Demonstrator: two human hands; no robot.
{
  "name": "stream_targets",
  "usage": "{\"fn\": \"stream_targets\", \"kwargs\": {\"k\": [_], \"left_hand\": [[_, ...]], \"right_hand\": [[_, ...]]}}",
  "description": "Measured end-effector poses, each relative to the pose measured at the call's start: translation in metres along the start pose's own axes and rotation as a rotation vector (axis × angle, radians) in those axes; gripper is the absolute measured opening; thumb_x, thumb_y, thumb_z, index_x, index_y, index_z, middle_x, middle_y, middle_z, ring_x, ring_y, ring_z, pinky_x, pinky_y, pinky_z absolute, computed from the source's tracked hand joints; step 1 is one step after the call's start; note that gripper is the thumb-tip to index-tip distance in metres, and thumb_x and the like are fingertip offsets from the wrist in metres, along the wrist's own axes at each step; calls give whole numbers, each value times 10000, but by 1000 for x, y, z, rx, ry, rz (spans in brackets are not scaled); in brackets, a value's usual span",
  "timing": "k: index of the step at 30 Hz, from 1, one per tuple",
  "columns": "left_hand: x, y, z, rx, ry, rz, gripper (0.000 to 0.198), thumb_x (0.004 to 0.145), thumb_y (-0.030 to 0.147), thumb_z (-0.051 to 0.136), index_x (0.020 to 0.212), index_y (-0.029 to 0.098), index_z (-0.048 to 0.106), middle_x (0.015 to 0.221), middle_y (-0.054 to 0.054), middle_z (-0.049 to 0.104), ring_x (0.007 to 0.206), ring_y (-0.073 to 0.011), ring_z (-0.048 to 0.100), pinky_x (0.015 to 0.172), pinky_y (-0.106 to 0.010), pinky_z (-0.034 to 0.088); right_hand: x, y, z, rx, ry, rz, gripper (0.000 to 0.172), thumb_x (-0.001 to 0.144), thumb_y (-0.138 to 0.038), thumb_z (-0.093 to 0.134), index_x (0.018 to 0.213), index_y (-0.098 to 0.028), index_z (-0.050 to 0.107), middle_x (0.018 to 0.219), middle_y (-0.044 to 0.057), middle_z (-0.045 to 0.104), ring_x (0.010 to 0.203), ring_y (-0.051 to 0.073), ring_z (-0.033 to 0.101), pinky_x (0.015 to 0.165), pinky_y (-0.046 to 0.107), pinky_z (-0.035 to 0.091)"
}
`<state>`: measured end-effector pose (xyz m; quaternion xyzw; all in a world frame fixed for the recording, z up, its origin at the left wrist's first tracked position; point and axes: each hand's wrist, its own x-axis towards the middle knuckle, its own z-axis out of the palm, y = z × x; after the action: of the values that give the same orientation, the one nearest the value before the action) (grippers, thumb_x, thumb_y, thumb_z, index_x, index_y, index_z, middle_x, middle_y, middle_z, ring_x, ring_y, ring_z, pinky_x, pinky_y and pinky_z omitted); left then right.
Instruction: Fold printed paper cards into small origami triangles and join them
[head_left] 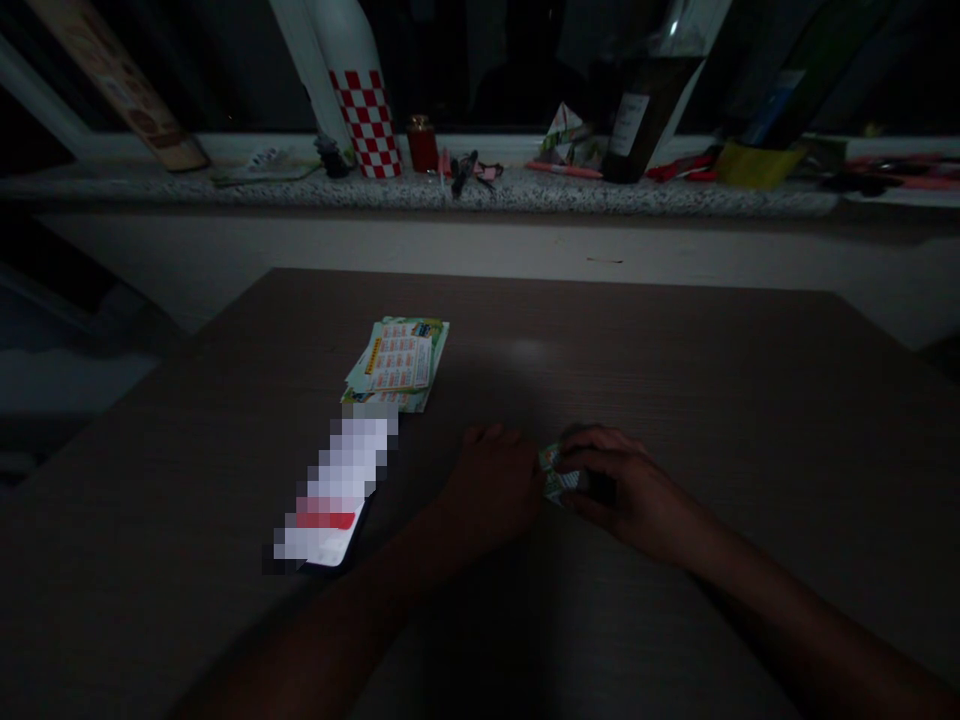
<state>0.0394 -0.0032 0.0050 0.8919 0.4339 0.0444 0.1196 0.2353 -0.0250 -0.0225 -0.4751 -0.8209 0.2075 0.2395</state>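
In the dim head view, a small green printed paper ticket (553, 484), seemingly folded, lies low over the table between my two hands. My left hand (495, 485) is closed at the ticket's left edge, its back towards me and most of its fingers hidden. From the right, my right hand (626, 485) pinches the ticket, thumb below and fingers curled above. Farther left, a loose stack of similar green printed tickets (401, 362) lies flat on the table. Just below the stack is a phone (330, 535) with a lit, partly pixelated screen.
The brown wooden table (697, 370) reaches to the wall under a window. Along the speckled stone sill (517, 195) stand a red-and-white checkered bottle (367, 120), a red jar (422, 146), a dark labelled bottle (637, 120), a tall tube (139, 95) and a yellow pot (757, 165).
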Motion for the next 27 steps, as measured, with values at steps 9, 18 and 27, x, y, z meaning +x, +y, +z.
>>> {"fn": "stream_targets", "kwargs": {"k": [9, 18, 27], "left_hand": [[2, 2, -2, -4, -8, -8, 184, 867, 251, 475, 888, 131, 613, 926, -112, 657, 904, -288, 573, 795, -458, 419], [3, 5, -4, 33, -44, -42, 220, 888, 263, 439, 879, 137, 620, 945, -122, 655, 906, -280, 579, 797, -449, 424], [-2, 4, -3, 36, -1, -25, 343, 858, 465, 500, 872, 146, 625, 946, -121, 636, 928, -298, 568, 828, -468, 414]], "right_hand": [[-3, -4, -4, -34, -27, -9, 355, 744, -181, 690, 1079, -288, 642, 1137, 42, 622, 1086, 259, 555, 921, 456, 418], [-3, -8, -7, -65, -69, -22, 400, 761, -166, 658, 1132, -315, 645, 1156, 51, 597, 1127, 272, 526, 930, 463, 405], [-2, -8, -5, -67, -48, -5, 366, 736, -162, 668, 1073, -304, 675, 1130, 39, 610, 1101, 259, 542, 929, 452, 398]]}}
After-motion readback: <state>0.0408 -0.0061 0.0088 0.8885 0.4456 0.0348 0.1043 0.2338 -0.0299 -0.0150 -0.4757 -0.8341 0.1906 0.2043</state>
